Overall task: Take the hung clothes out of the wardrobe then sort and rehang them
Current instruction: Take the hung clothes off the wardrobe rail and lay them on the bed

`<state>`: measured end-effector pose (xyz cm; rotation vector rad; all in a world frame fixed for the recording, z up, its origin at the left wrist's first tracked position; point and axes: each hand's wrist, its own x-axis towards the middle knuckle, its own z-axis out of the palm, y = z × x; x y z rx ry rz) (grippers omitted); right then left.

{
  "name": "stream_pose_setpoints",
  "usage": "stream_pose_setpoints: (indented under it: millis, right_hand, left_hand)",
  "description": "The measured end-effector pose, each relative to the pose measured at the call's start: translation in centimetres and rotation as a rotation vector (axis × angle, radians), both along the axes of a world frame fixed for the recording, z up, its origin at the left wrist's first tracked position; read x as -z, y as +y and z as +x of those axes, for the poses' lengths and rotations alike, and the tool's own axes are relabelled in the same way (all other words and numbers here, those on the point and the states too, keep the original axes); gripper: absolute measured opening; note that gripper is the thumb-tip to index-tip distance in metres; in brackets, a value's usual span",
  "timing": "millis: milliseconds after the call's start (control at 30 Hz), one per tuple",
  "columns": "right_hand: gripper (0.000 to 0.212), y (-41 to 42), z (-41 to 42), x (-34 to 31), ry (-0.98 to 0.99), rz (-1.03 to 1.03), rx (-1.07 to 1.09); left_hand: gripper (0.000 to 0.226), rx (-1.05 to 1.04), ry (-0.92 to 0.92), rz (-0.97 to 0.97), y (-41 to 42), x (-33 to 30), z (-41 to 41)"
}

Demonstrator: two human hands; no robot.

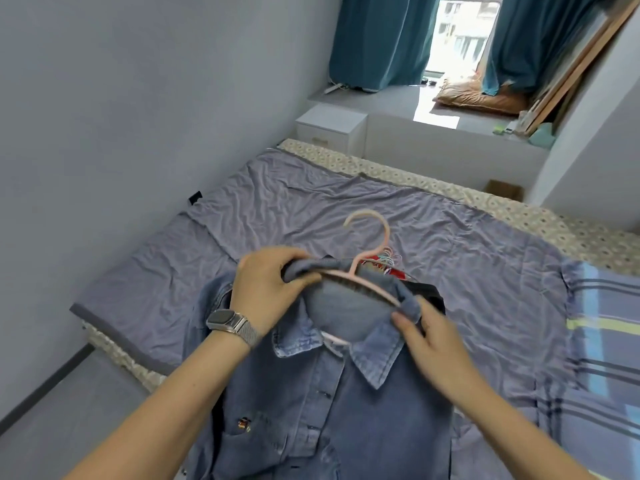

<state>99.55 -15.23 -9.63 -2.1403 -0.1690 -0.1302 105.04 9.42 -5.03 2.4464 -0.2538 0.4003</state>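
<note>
You stood over the bed [311,209], its grey-lilac sheet wrinkled and a checked blanket [602,341] lying along its right side; no wardrobe showed in the view, so how many garments remained inside I could not tell; the clothes that did show were already out and on the bed, so I judged the taking-out at least partly done and the sorting and rehanging under way; the denim shirt [332,403] lay spread in front of you, collar uppermost, over a dark garment [429,294] whose edge peeked out at its right shoulder; the pink hanger [372,237] sat half inside the shirt's neck, hook pointing away from you; your left hand [266,292], with a watch [232,322] on its wrist, gripped the shirt's left shoulder fabric bunched over the hanger's arm; your right hand [436,337] pinched the right shoulder fabric at the hanger's other end; a small heap of spare hangers [389,259] lay just beyond the collar; a tiny embroidered motif [244,424] sat above the chest pocket, too small to read; no other writing or brand was legible
</note>
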Motion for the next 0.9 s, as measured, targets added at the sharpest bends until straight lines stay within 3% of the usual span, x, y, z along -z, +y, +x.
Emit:
stream_pose_setpoints:
  millis: [100,200,267,333,367,433,567,700,900]
  right_hand:
    - [0.014,-2.0,5.6,-1.4,-0.026,-0.089,0.045]
    - [0.014,-3.9,12.6,0.2,-0.044,-0.263,0.149]
    - [0.035,-5.2,17.0,3.2,0.127,-0.44,0.233]
    - [0.065,-5.4,19.3,6.9,0.365,-0.771,0.211]
    - [0.07,-4.6,19.3,8.4,0.449,-0.916,0.151]
    - [0.06,-1.3,17.5,10.4,0.526,-1.042,-0.073]
    - [0.046,7.8,11.3,12.8,0.558,-1.061,-0.511]
    - [0.037,16.8,6.3,11.4,0.508,-0.976,-0.638]
    - [0.035,29.3,-3.4,5.7,0.218,-0.787,-0.893]
  left_hand:
    - [0.059,0.002,-0.036,0.06,1.4,-0.2,1.1]
    - [0.056,-0.031,0.061,0.041,3.6,1.9,0.1]
    - [0.045,-0.085,0.115,0.027,4.8,4.1,-1.3]
    - [0.03,-0.127,0.186,0.024,5.8,6.0,-3.1]
    - [0.026,-0.138,0.222,0.039,6.3,7.0,-4.0]
    - [0.024,-0.158,0.31,0.074,7.4,8.7,-5.7]
    - [0.023,-0.253,0.421,0.088,9.8,10.4,-9.1]
    - [0.021,-0.404,0.429,0.052,13.1,9.4,-13.8]
    - [0.022,-0.647,0.368,-0.054,20.1,6.5,-25.3]
